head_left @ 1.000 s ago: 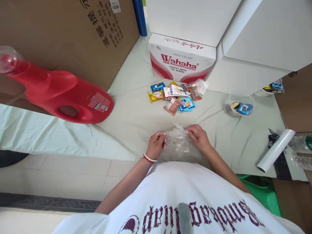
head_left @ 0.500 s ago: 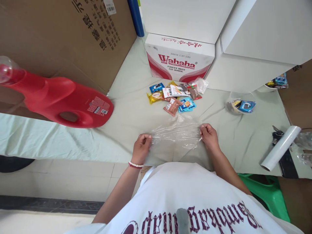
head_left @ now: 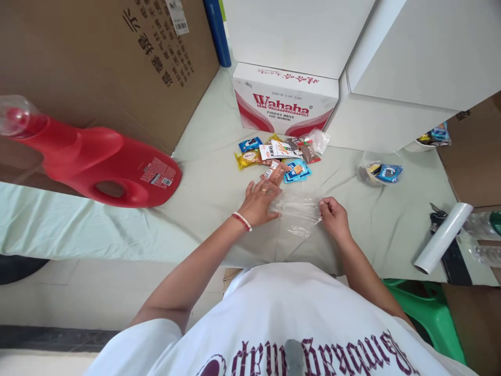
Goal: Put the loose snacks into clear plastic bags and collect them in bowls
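Observation:
A clear plastic bag (head_left: 299, 211) lies on the cloth-covered table in front of me. My right hand (head_left: 335, 218) pinches its right edge between thumb and fingers. My left hand (head_left: 259, 202) is open, palm down with fingers spread, over the bag's left side; its fingertips reach the near edge of a pile of snacks. Closest to those fingertips is a brown snack packet (head_left: 276, 171). Blue snack packets (head_left: 297, 170) lie to its right, and a yellow packet (head_left: 247, 159) to its left. A white packet (head_left: 279, 149) rests across the pile.
A Wahaha water carton (head_left: 285, 104) stands behind the snacks. At the left lies a red detergent bottle (head_left: 105, 162) by a big cardboard box (head_left: 97, 68). To the right are a clear bag with snacks (head_left: 379, 169) and a plastic film roll (head_left: 443, 238).
My left hand has let go of the bag's left edge, moved forward and right, and spread its fingers near the snacks. My right hand keeps its pinch on the bag.

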`<state>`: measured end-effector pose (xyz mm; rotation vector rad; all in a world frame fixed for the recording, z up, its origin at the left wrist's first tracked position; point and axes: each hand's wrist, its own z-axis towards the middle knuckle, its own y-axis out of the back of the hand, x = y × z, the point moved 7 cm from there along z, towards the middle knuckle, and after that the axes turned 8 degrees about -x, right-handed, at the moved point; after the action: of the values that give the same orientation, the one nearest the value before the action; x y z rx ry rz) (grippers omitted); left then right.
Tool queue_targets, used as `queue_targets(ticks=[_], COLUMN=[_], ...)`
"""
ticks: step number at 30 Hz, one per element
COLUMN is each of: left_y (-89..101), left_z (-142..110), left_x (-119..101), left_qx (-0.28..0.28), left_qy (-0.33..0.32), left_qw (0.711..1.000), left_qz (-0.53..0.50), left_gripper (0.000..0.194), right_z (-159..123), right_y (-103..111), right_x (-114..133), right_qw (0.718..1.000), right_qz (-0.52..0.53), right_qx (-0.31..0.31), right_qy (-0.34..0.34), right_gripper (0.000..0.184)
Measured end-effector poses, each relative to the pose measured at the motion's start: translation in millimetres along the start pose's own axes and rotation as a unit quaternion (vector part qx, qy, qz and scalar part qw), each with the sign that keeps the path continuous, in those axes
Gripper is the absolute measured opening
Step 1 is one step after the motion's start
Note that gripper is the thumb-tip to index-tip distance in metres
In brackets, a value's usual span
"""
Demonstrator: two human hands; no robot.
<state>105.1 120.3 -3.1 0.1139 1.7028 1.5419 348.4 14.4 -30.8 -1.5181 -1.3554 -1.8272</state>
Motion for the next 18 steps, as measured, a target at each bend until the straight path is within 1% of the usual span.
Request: queue_targets(ticks=[2,3,5,6,8,10,12,14,16,18], left_y=[-15.2,-19.9,-24.1,-24.6,-25.2,-25.2,-24.3,-23.4,-22.6,-21.5], left_z=[12,18,27,31,33,29,20,8,-3,-10], left_x=[1,5,14,19,27,35,45,53,58,57], left_qx=[0.022,0.015,-0.024,-0.046,-0.078,-0.099,-0.123,-0.145,-0.163,-0.180], left_qy=[0.030,0.059,0.117,0.139,0.172,0.200,0.237,0.272,0.298,0.313], left_qw=[0.997,0.993,0.978,0.969,0.953,0.940,0.923,0.908,0.899,0.895], left_qz=[-0.061,-0.099,-0.170,-0.197,-0.235,-0.258,-0.276,-0.284,-0.278,-0.262], left_gripper=[0.052,0.043,0.029,0.026,0.025,0.023,0.026,0.028,0.031,0.031], right_z=[0,0,0,1,3,7,13,21,29,38], right_y=[4,6,8,10,14,21,28,34,36,40], right_x=[-2,-4,-8,-10,-13,-16,-21,-28,-35,-34], right_qw=[1.000,1.000,1.000,1.000,1.000,1.000,0.999,0.999,0.998,0.998], right_qz=[0.003,0.006,0.010,0.009,0.002,-0.007,-0.009,0.001,0.010,-0.013], right_qx=[-0.004,-0.003,0.001,0.004,0.003,-0.011,-0.025,-0.030,-0.024,-0.030], right_qy=[-0.004,-0.008,-0.016,-0.018,-0.019,-0.015,-0.017,-0.035,-0.055,-0.048], right_gripper=[0.030,0.030,0.031,0.031,0.032,0.032,0.033,0.034,0.036,0.036])
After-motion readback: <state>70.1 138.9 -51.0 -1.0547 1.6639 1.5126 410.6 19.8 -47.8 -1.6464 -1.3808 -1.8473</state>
